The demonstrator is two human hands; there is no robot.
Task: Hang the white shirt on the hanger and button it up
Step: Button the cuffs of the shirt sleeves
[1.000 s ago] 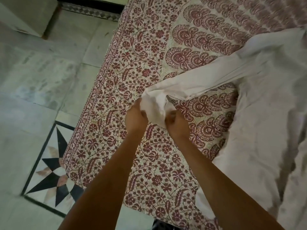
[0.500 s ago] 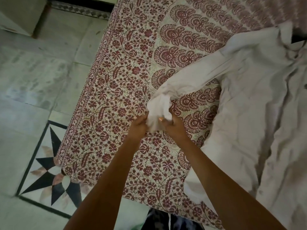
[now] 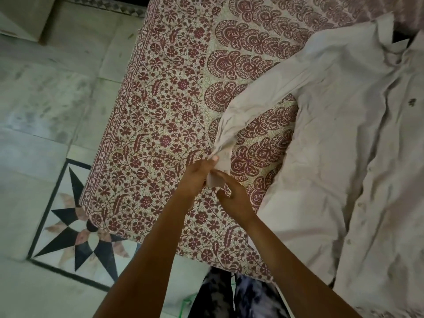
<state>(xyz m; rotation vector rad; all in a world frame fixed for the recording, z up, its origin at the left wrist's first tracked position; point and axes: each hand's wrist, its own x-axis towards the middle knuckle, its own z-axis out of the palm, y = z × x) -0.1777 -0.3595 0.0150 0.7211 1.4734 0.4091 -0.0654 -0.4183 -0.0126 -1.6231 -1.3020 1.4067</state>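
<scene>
White shirt (image 3: 339,138), laid open on a bed, sleeve cuff (image 3: 221,162) in hand.
The shirt lies on the red floral bedspread (image 3: 160,111), sleeve stretched toward the bed's edge. Left hand (image 3: 195,177): grip clamped on the cuff, thumb on top. Right hand (image 3: 234,196): forefinger on the cuff end; grip cannot be told.

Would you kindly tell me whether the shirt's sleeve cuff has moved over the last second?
Yes. The sleeve cuff, pinched by the left hand and right hand, has come slightly towards the near edge of the bedspread.
</scene>
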